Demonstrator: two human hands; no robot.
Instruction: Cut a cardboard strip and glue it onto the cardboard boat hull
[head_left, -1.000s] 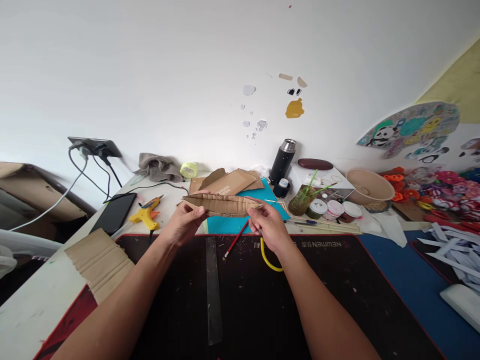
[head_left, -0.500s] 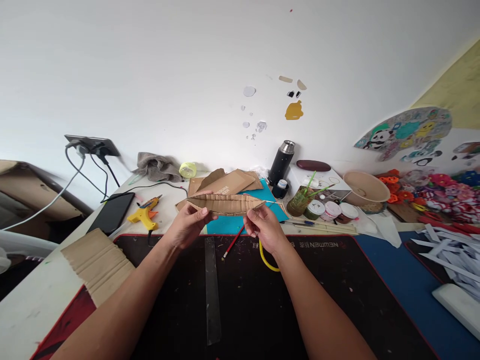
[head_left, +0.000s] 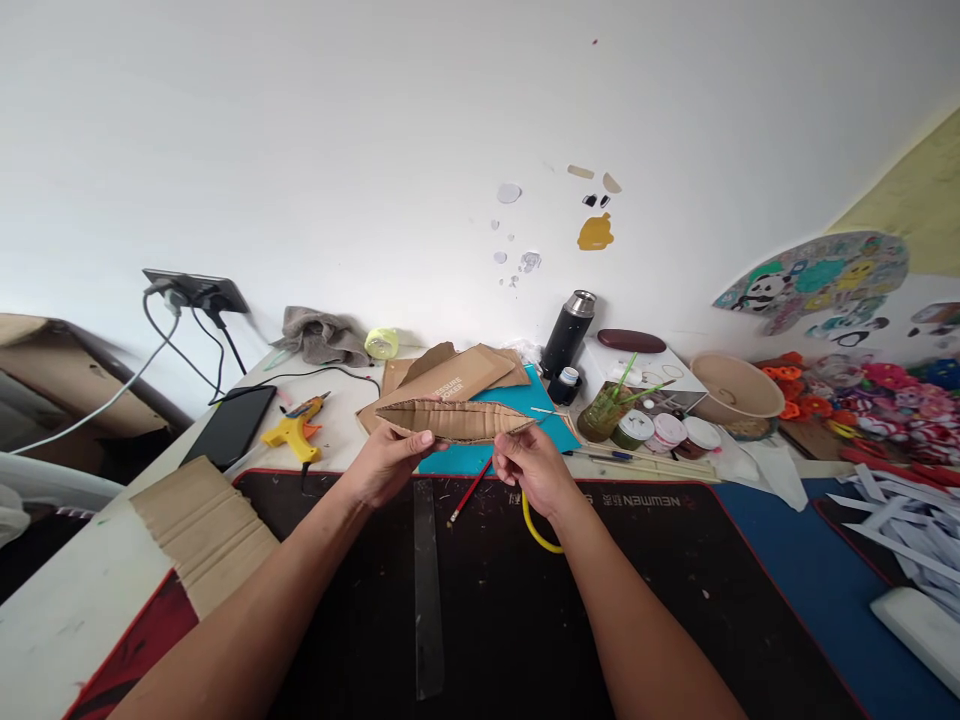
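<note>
A: Cardboard leaf (head_left: 457, 420) — where?
B: Raised over the black mat (head_left: 525, 620), level.
A: Grip?
B: Left hand (head_left: 390, 462) pinches one end, right hand (head_left: 529, 465) pinches the other.

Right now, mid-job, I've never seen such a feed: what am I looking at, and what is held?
No machine here: these are a person's two bare hands, filmed by one head-worn camera looking forward and down. The left hand and right hand each grip a long, pointed cardboard piece near its ends, above a black mat. On the mat lie a clear ruler, a red pencil and a yellow tube; a glue gun and a phone lie beyond its far left corner.
</note>
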